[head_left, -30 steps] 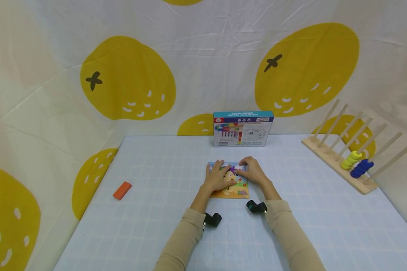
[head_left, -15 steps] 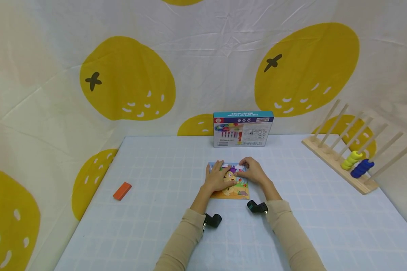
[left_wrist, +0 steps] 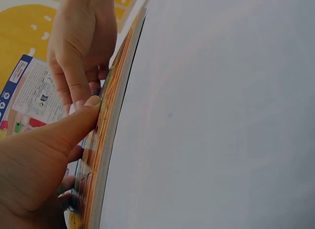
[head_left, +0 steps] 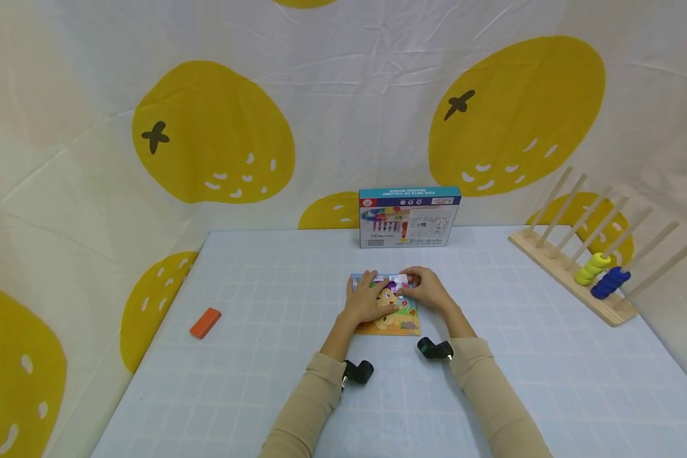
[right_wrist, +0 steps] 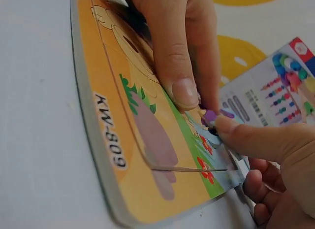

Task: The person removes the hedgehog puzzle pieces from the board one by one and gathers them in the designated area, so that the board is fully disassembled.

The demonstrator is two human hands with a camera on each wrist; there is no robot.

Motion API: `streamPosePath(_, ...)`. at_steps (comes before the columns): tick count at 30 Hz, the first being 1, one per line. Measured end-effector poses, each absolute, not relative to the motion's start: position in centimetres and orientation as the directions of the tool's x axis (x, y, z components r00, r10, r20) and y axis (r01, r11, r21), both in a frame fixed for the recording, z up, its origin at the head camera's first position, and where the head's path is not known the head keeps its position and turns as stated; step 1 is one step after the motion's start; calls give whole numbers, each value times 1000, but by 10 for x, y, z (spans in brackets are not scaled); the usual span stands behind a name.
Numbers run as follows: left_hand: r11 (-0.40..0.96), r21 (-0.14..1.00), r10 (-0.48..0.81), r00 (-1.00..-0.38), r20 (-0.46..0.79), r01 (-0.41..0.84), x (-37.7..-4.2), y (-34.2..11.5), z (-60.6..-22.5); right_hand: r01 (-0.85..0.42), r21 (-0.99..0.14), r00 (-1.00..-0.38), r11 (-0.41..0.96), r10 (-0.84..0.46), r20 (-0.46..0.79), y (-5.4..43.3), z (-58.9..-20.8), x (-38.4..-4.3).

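A jigsaw puzzle [head_left: 402,326] with a cartoon animal lies in its flat tray on the table; "KW-809" is printed on the orange tray border [right_wrist: 110,133]. My left hand [head_left: 367,303] rests on the picture with fingers spread and holds it down. At the far right corner my right hand [head_left: 429,290] pinches a puzzle piece [head_left: 399,284] between thumb and fingers. The piece catches the light and looks tilted; how far it stands off the tray cannot be told. In the right wrist view, the right thumb [right_wrist: 256,140] lies near the left hand's thumb [right_wrist: 177,66].
A toy box [head_left: 409,218] stands upright at the back against the patterned cloth. On the right is a wooden peg rack [head_left: 572,280] with yellow beads [head_left: 592,270] and blue beads [head_left: 610,284]. An orange block [head_left: 205,323] lies at the left.
The right hand's fingers have shifted slightly, and the corner piece under them now shows pale and tilted. The left hand has kept its place.
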State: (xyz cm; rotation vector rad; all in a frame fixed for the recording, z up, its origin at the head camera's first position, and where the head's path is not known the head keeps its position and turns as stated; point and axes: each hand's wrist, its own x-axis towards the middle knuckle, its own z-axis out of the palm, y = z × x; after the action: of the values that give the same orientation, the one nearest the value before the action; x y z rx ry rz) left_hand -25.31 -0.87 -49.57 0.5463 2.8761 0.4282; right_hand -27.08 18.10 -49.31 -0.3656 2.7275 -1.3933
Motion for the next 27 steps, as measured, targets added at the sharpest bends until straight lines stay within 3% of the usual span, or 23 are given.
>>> streamPosePath(12, 892, 306, 380, -919, -104, 334, -252, -9, -495, -147, -912, -980, 382, -178, 84, 204, -492, -268)
streamPosePath(19, 885, 326, 383, -918, -102, 333, -251, -9, -498, -126, -881, -991, 457, -107, 85, 242, -487, -264)
streamPosePath(27, 873, 346, 391, -917, -79, 342, -252, -10, -498, -7, -872, -998, 489, 47, 34, 298, -478, -254)
